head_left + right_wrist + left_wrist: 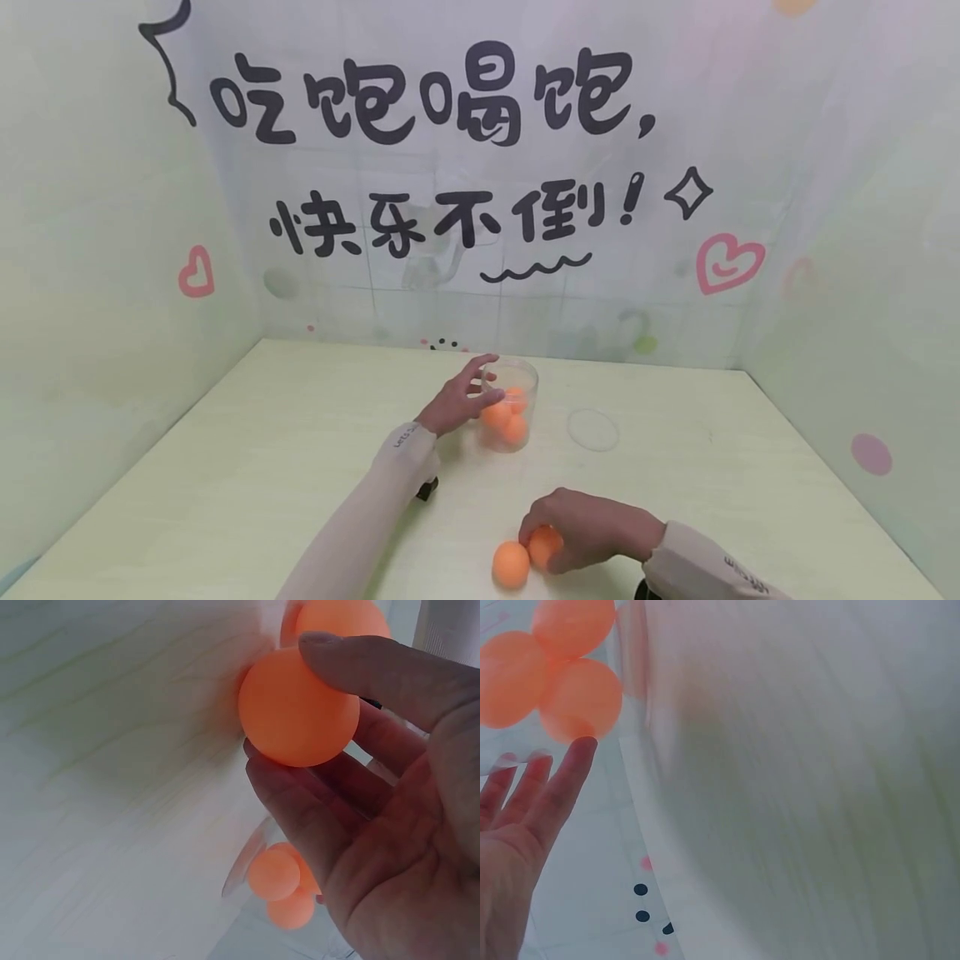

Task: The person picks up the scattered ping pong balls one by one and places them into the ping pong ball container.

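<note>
Head: left hand (pixel 455 402) flat against the side of a clear cup (pixel 510 404), fingers straight, not gripping; three orange balls inside. Right hand (pixel 588 527) near the table's (pixel 262 467) front edge, pinching an orange ball (pixel 543 546); second ball (pixel 511 564) touching it.

Left wrist: fingertips (pixel 581 746) straight at the cup wall.

Right wrist: thumb and fingers clamp the ball, smooth, matte, plain orange.

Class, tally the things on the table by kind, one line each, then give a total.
Orange balls: 5, three in the jar, one in the right hand, one beside it
Clear jar: 1
Clear lid: 1
Total: 7
</note>
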A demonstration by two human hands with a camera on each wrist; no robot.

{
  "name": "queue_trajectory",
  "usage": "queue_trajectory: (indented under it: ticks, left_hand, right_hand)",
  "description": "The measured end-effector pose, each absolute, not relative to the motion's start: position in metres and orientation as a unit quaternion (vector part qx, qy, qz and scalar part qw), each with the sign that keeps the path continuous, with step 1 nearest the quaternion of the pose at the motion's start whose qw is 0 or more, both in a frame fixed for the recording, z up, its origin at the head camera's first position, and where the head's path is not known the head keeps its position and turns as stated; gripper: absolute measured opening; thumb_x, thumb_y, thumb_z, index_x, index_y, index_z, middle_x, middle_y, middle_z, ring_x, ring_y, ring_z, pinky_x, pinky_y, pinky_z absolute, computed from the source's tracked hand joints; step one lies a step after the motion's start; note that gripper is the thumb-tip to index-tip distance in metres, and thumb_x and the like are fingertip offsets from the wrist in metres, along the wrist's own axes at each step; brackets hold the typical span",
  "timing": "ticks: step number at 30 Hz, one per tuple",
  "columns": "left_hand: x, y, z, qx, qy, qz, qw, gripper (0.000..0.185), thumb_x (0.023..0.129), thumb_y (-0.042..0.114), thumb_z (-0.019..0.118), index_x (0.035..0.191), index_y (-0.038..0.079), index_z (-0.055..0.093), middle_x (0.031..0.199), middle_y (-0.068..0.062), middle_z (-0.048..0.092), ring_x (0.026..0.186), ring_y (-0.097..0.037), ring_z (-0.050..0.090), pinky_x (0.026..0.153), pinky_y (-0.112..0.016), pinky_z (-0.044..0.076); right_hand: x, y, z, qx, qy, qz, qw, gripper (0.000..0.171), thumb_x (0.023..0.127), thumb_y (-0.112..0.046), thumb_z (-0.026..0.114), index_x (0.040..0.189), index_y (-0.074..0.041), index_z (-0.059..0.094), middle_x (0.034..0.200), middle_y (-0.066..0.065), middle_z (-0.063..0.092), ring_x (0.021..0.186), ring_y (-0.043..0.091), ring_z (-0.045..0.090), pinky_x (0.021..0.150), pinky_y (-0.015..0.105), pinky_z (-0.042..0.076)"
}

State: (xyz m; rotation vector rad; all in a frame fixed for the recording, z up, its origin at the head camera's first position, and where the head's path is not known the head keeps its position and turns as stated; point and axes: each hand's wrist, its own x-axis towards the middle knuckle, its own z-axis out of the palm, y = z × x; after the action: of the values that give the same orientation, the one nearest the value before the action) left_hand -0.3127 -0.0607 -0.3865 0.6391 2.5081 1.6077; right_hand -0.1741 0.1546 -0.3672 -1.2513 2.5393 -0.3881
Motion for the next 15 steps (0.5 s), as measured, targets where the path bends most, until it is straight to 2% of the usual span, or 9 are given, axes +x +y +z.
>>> queue_trajectory:
  ticks: [9, 15]
  left_hand:
    - [-0.3133, -0.0604, -0.3850, 0.205, 0.829, 0.518, 0.052, 0.062, 0.090, 0.035, 0.062, 0.145, 0.030, 0.033, 0.136, -0.011, 0.051, 0.123, -0.030, 0.052, 0.085, -0.041, 0.053]
    - [-0.3141, -0.0602, -0.3846, 0.205, 0.834, 0.509, 0.054, 0.062, 0.091, 0.036, 0.060, 0.145, 0.030, 0.032, 0.138, -0.011, 0.049, 0.125, -0.031, 0.050, 0.087, -0.042, 0.052]
  right_hand:
    - [-0.1739, 0.1569, -0.3663, -0.472, 0.869, -0.103, 0.112, 0.029, 0.070, -0.006, 0.073, 0.096, -0.020, 0.071, 0.090, -0.017, 0.063, 0.080, -0.004, 0.051, 0.079, 0.014, 0.042]
    - [-0.1751, 0.1584, -0.3615, -0.454, 0.879, -0.089, 0.116, 0.028, 0.072, -0.007, 0.073, 0.096, -0.019, 0.071, 0.089, -0.016, 0.062, 0.078, -0.003, 0.050, 0.078, 0.015, 0.043]
